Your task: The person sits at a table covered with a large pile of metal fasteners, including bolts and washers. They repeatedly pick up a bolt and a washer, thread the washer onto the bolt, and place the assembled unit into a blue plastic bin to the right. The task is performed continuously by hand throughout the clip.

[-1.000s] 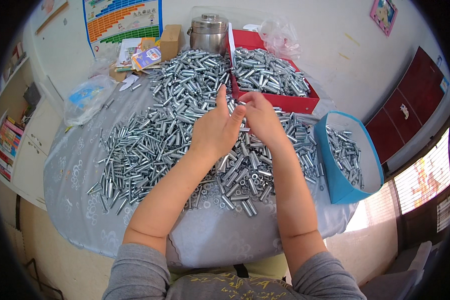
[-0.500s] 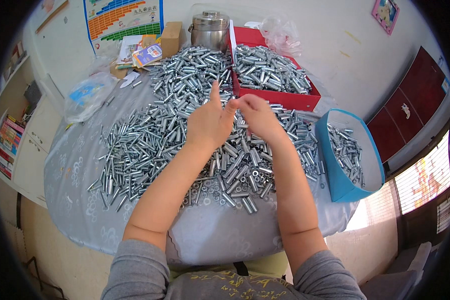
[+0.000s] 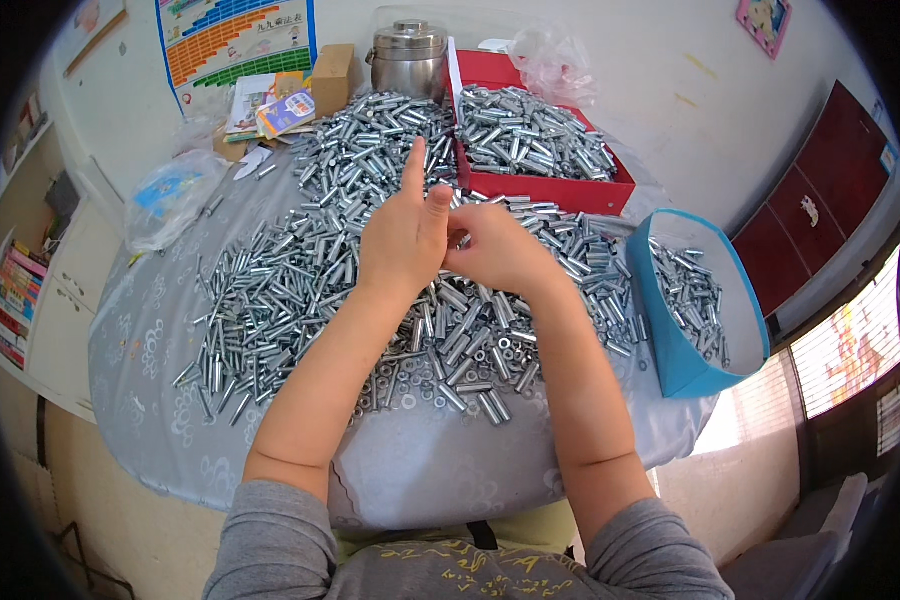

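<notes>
Both hands meet over a wide heap of silvery metal sleeves and bolts (image 3: 270, 300) on the table. My left hand (image 3: 402, 235) has its index finger stretched up and away and its thumb raised, while its other fingers are curled out of sight. Against its palm side, my right hand (image 3: 498, 245) is closed, thumb and fingers bent together in a pinch. Whatever lies between the two hands is hidden. Small nuts and washers (image 3: 425, 392) lie along the near edge of the heap, below my hands.
A red box (image 3: 570, 190) filled with similar metal parts stands behind the right hand. At the right is a blue fabric bin (image 3: 680, 370) with more. A steel pot (image 3: 408, 70), a cardboard box (image 3: 332, 78), booklets (image 3: 288, 112) and a plastic bag (image 3: 170, 205) sit at the back and left.
My right hand has come lower and turned, its fingers moving from the left thumb's tip down to the left palm. The left hand has shifted slightly left, its thumb now raised.
</notes>
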Demonstrator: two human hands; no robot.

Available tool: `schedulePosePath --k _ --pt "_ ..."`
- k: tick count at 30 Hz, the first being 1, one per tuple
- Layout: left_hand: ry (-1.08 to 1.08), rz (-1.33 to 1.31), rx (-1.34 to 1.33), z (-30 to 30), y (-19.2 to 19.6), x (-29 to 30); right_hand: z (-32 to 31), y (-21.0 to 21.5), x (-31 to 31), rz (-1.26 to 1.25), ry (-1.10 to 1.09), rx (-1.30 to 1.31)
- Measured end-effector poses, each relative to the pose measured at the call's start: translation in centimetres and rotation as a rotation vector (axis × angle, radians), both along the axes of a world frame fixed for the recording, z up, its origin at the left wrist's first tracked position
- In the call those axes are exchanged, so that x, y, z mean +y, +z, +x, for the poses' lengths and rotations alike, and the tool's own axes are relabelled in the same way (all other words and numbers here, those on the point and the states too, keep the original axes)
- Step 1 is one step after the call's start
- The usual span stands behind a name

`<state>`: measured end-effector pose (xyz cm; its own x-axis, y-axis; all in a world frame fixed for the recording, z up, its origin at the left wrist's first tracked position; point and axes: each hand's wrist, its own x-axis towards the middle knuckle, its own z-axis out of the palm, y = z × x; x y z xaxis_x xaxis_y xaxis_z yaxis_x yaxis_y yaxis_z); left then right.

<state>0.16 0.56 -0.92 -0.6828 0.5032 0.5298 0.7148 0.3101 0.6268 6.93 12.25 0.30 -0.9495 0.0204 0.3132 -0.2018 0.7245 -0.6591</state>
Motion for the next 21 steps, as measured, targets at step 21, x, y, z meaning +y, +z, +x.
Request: schedulePosePath --k 21 --pt "0.251 -0.207 0.185 -1.5 -0.3 -0.3 5.6 2.4 11.2 0.441 -0.537 -0.391"
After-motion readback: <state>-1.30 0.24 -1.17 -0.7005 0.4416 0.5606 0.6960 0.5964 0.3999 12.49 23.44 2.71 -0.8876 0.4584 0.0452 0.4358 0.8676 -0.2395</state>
